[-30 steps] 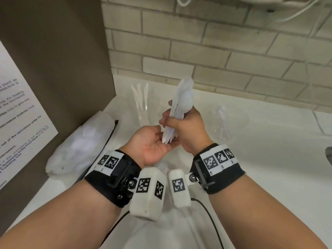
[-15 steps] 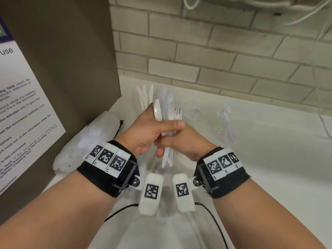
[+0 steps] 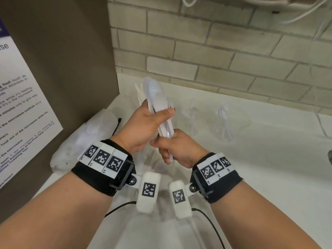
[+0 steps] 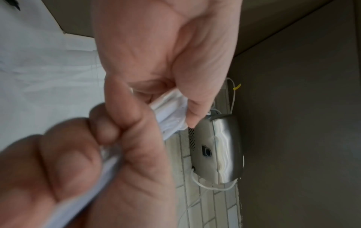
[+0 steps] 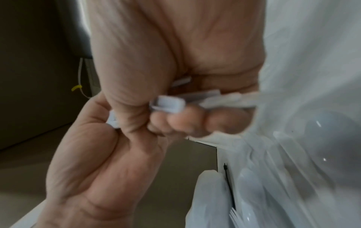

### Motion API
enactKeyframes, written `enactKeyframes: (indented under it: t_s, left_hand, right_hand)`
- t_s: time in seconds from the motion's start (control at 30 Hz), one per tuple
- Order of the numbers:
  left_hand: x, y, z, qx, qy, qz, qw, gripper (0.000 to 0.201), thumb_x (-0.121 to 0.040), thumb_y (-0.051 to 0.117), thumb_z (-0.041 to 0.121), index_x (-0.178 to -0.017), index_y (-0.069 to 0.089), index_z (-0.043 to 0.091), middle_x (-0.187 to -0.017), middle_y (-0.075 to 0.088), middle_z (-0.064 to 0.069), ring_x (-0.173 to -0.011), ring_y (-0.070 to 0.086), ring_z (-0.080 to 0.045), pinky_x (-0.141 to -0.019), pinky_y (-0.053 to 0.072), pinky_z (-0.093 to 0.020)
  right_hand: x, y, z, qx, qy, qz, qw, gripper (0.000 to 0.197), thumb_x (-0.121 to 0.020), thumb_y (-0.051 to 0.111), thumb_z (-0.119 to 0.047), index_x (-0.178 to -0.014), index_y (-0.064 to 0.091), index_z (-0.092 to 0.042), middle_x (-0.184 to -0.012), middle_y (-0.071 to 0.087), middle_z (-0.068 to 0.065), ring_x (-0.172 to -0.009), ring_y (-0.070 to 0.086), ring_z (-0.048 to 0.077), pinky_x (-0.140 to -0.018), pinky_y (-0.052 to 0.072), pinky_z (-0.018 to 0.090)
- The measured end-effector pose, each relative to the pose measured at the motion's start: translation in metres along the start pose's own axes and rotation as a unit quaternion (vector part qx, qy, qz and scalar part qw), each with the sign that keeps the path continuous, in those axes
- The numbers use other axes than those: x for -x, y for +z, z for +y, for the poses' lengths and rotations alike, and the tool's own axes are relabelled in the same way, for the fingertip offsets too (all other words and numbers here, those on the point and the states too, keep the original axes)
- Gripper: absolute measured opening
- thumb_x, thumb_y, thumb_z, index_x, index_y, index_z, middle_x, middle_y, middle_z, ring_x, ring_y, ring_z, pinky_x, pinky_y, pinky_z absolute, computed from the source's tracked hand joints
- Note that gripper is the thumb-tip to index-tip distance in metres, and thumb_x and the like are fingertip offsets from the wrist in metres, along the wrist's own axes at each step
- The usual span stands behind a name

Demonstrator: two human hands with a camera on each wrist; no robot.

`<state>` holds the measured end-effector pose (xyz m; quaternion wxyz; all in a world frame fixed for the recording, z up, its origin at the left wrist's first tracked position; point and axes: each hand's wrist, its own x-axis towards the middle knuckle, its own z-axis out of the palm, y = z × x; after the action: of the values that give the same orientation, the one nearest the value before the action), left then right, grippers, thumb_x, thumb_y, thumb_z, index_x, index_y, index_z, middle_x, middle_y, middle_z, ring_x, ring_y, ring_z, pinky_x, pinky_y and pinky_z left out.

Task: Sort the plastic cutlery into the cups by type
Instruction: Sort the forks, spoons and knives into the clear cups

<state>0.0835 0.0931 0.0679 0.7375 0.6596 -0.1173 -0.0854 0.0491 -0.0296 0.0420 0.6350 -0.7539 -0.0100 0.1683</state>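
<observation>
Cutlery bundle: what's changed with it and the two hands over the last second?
The left hand moved up from under the handle ends and now grips the cutlery bundle just under the spoon bowls. The right hand slid down to grip the handle ends. The bundle stayed upright above the counter; the clear cup on the right and the bag on the left did not move.

Frame centre: bundle of cutlery (image 3: 162, 112) above the desk (image 3: 260, 168), left hand (image 3: 143, 126) on its upper part, right hand (image 3: 177, 150) below it at the handle ends. Cup with knives (image 3: 139, 94) behind the bundle, upper centre. Cup with a spoon (image 3: 231, 123) right of centre, on the desk. Bag (image 3: 89, 137) at left, against the panel (image 3: 62, 69). Brick wall (image 3: 215, 51) across the top.
</observation>
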Motion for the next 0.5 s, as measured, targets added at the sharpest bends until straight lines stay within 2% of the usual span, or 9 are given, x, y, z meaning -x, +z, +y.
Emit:
enactKeyframes:
  t_s: [0.07,0.13,0.17,0.2,0.27,0.3,0.37,0.43,0.5]
  left_hand:
    - [0.001,-0.008,-0.001,0.005,-0.001,-0.067,0.998,0.046,-0.075,0.078,0.032,-0.114,0.060,0.017,-0.115,0.068,-0.006,-0.106,0.065,-0.010,-0.087,0.050,-0.023]
    - [0.005,-0.012,0.000,-0.023,-0.019,-0.154,0.988,0.051,-0.062,0.082,0.038,-0.108,0.063,0.026,-0.118,0.067,0.002,-0.104,0.065,-0.002,-0.086,0.052,-0.021]
    - [0.005,-0.014,-0.001,-0.036,-0.029,-0.178,0.983,0.050,-0.061,0.079,0.040,-0.107,0.064,0.027,-0.122,0.065,0.005,-0.107,0.063,0.000,-0.087,0.052,-0.021]
    - [0.006,-0.013,-0.001,-0.043,-0.031,-0.188,0.981,0.046,-0.063,0.074,0.042,-0.106,0.066,0.026,-0.125,0.065,0.006,-0.110,0.062,-0.002,-0.090,0.051,-0.023]
    - [0.007,-0.012,0.000,-0.045,-0.026,-0.182,0.982,0.037,-0.071,0.069,0.043,-0.104,0.070,0.026,-0.123,0.067,0.005,-0.108,0.065,-0.012,-0.090,0.051,-0.031]
    - [0.008,-0.012,0.001,-0.048,-0.025,-0.172,0.984,0.033,-0.077,0.068,0.041,-0.106,0.070,0.026,-0.117,0.069,0.004,-0.102,0.067,-0.015,-0.088,0.051,-0.034]
    - [0.008,-0.011,0.002,-0.071,-0.014,-0.135,0.988,0.028,-0.088,0.060,0.039,-0.110,0.070,0.025,-0.110,0.072,0.002,-0.099,0.068,-0.019,-0.088,0.050,-0.037]
    - [0.006,-0.012,0.001,-0.070,0.014,-0.060,0.996,0.029,-0.094,0.051,0.036,-0.108,0.070,0.019,-0.112,0.071,0.002,-0.105,0.066,-0.009,-0.094,0.047,-0.027]
    - [0.002,-0.015,-0.001,-0.019,0.026,0.007,0.999,0.026,-0.097,0.049,0.029,-0.103,0.067,0.012,-0.105,0.071,-0.003,-0.095,0.069,-0.009,-0.089,0.050,-0.023]
  right_hand:
    - [0.000,0.001,-0.001,-0.031,-0.009,-0.015,0.999,0.033,-0.081,0.063,-0.009,-0.051,0.052,-0.001,-0.038,0.040,0.006,-0.037,0.037,0.022,-0.049,0.037,0.030]
    - [0.000,0.003,-0.003,-0.063,-0.014,-0.052,0.997,0.018,-0.080,0.060,-0.006,-0.073,0.058,0.010,-0.038,0.038,0.005,-0.034,0.037,0.020,-0.045,0.037,0.026]
    - [0.000,0.004,-0.003,-0.067,-0.015,-0.072,0.995,0.014,-0.081,0.058,-0.004,-0.077,0.060,0.009,-0.038,0.038,0.005,-0.033,0.037,0.019,-0.044,0.037,0.024]
    - [0.001,0.006,-0.003,-0.068,-0.019,-0.088,0.994,0.015,-0.083,0.056,-0.001,-0.069,0.062,0.002,-0.039,0.037,0.005,-0.033,0.037,0.019,-0.044,0.038,0.024]
    - [0.000,0.007,0.000,-0.066,-0.029,-0.115,0.991,0.035,-0.084,0.054,0.002,-0.052,0.057,-0.011,-0.039,0.041,0.006,-0.034,0.040,0.019,-0.044,0.041,0.023]
    - [-0.001,0.007,0.000,-0.062,-0.038,-0.120,0.990,0.031,-0.083,0.056,0.000,-0.053,0.058,-0.008,-0.041,0.046,0.007,-0.036,0.045,0.020,-0.046,0.045,0.025]
    - [-0.002,0.004,-0.002,-0.037,-0.055,-0.108,0.992,0.013,-0.079,0.066,-0.010,-0.072,0.065,0.002,-0.060,0.063,0.013,-0.056,0.062,0.025,-0.065,0.056,0.033]
    - [-0.004,-0.009,-0.004,0.006,-0.058,-0.068,0.996,0.019,-0.075,0.074,-0.022,-0.086,0.071,-0.007,-0.082,0.072,0.008,-0.082,0.069,0.021,-0.087,0.054,0.034]
    - [-0.005,-0.024,-0.011,0.039,-0.068,0.023,0.997,0.023,-0.072,0.077,-0.033,-0.086,0.072,-0.016,-0.085,0.073,-0.001,-0.084,0.069,0.014,-0.082,0.050,0.027]
